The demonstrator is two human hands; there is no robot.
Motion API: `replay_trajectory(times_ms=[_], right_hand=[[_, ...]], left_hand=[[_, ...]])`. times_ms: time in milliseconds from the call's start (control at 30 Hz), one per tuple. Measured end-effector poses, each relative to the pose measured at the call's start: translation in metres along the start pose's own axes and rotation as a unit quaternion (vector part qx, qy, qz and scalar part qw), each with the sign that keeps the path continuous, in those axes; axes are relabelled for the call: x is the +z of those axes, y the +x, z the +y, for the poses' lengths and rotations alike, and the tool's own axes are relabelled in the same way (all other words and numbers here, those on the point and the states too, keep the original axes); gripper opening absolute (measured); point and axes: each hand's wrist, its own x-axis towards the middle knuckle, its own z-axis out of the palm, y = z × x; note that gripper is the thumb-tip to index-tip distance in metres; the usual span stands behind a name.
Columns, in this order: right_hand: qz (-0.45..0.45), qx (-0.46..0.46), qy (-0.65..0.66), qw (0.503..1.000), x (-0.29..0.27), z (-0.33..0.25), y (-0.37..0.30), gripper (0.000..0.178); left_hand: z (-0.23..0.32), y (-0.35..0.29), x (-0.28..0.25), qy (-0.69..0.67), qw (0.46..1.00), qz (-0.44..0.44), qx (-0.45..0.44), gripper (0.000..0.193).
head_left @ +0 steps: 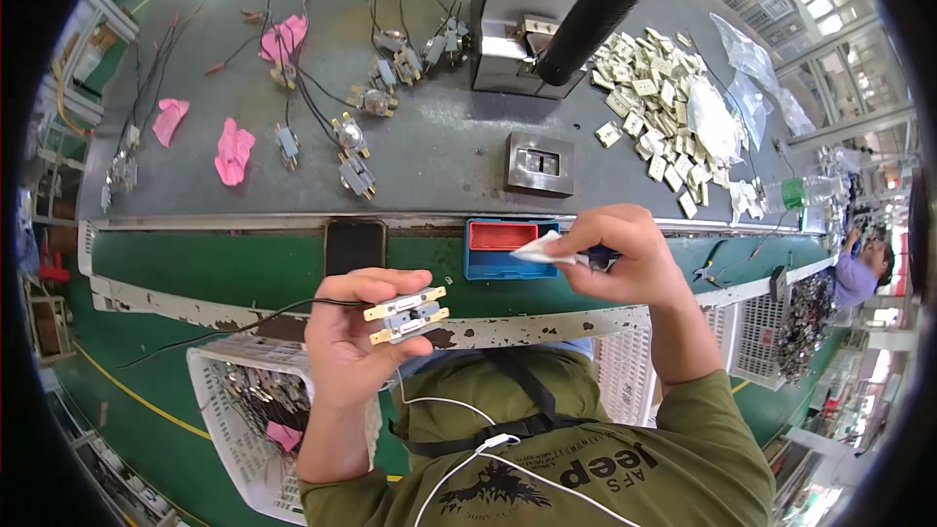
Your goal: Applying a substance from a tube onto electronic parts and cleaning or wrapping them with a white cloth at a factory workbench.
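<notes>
My left hand [353, 337] grips a small grey electrical part with brass terminals [406, 314] between thumb and fingers; a black wire trails from it to the left. My right hand [625, 259] is closed on a white crumpled scrap [542, 249], its pointed end over a blue tray. Something dark blue [603, 257] shows partly among the same fingers; its kind is hidden. Inside the blue tray [512, 273] sits a red box [503, 236]. A black phone-like slab [355, 246] lies beyond my left hand.
On the grey bench are a steel block fixture [539, 164], a machine with a black column [610, 15], a heap of pale blocks [654, 98], several wired parts and pink scraps [234, 151]. Pliers [711, 268] lie at right. White baskets [249, 429] stand below; a person [861, 273] sits far right.
</notes>
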Motion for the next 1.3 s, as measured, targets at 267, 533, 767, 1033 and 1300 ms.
replay_trajectory(times_ms=[267,533,767,1033,1300], right_hand=[[0.032,-0.013,0.137,0.990,0.002,-0.019,-0.004,0.018],[0.002,0.007,0.179,0.984,0.014,-0.029,-0.001,0.013],[-0.008,0.027,0.177,0.984,0.017,-0.034,-0.001,0.013],[-0.018,0.042,0.248,0.968,0.020,-0.037,-0.002,0.013],[-0.040,0.055,0.260,0.963,0.017,-0.038,-0.003,0.015]], left_hand=[[-0.001,0.007,0.023,-0.071,0.997,0.002,-0.012,0.053],[0.001,0.008,0.027,-0.050,0.998,-0.026,-0.015,0.051],[0.001,0.006,0.028,-0.045,0.999,-0.029,-0.010,0.051],[0.001,0.007,0.029,-0.027,0.998,-0.032,-0.042,0.056],[-0.005,0.006,0.024,-0.072,0.996,-0.056,-0.022,0.051]])
